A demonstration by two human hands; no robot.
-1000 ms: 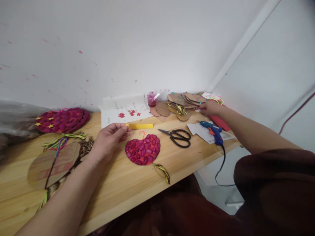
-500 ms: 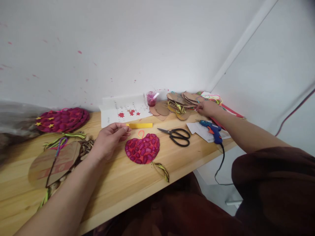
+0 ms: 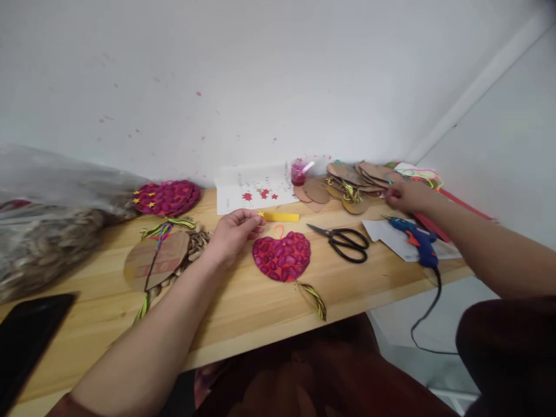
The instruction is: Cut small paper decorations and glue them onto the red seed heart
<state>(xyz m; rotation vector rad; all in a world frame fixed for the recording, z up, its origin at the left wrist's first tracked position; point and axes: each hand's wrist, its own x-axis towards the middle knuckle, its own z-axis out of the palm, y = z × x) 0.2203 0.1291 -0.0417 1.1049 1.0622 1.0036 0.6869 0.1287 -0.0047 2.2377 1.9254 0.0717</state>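
My left hand [image 3: 240, 231] is closed in a pinch at a small yellow star [image 3: 261, 214], beside the left end of a yellow strip [image 3: 283, 217]. Just in front lies a heart-shaped ornament [image 3: 281, 256] covered with magenta seed-like pieces, with an orange loop on top and a yellow-and-dark tassel [image 3: 313, 296] below. My right hand [image 3: 402, 196] is over the right side of a pile of cardboard shapes [image 3: 347, 174], its fingers curled; what they hold, if anything, is hidden. Black-handled scissors [image 3: 341, 240] lie between the hands. A blue glue gun [image 3: 417, 237] rests on white paper near my right forearm.
Red stars [image 3: 264, 194] lie on a white sheet [image 3: 226, 200] by the wall, next to a cup of magenta liquid [image 3: 299, 172]. Decorated hearts [image 3: 174, 197], a cardboard ornament [image 3: 152, 263], a plastic bag [image 3: 52, 231] and a black flat device [image 3: 32, 336] occupy the left.
The view has swung left, so everything sits further right in the picture and the black device has come into sight. Both hands stay at nearly the same places on the table.
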